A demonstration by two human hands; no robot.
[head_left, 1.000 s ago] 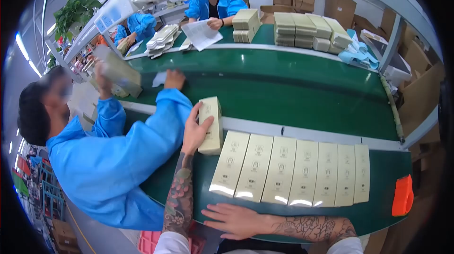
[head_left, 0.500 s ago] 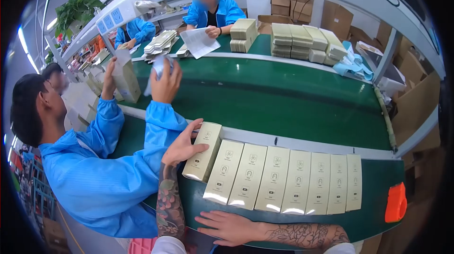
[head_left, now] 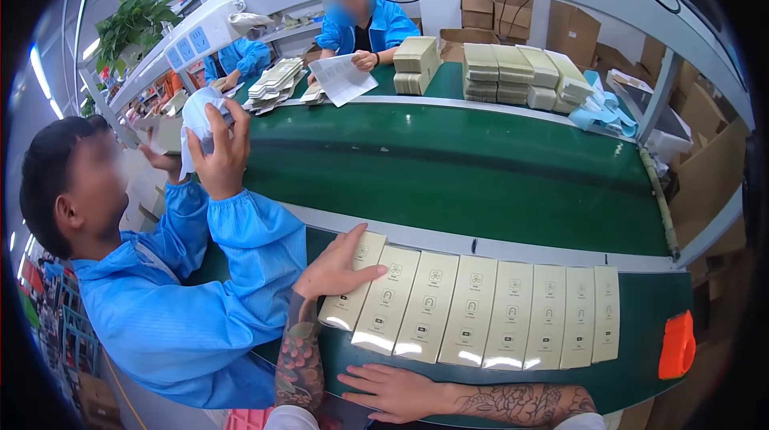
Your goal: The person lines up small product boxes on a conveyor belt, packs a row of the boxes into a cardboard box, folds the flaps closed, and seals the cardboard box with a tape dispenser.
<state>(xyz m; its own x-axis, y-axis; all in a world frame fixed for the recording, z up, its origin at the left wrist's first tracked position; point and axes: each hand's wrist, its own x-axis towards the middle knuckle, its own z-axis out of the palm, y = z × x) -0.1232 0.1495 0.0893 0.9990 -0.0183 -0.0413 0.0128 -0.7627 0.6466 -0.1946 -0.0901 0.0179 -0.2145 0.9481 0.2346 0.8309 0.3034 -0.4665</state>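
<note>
A: What is changed on the worktop (head_left: pixel 653 298)?

B: The row of pale boxes (head_left: pixel 473 310) is longer. The end box (head_left: pixel 340 307), which was being carried, now sits at its left end, against its neighbour, so the row counts eight.

A: And the hands?

B: The left hand (head_left: pixel 332 267) lies over this box, fingers half spread; the far side is hidden, so I cannot tell if they grip. The right hand (head_left: pixel 392 391) lies open, holding nothing.

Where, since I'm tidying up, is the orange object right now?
In the head view, the orange object lies near the right end of the green table, right of the row of cream boxes.
</note>
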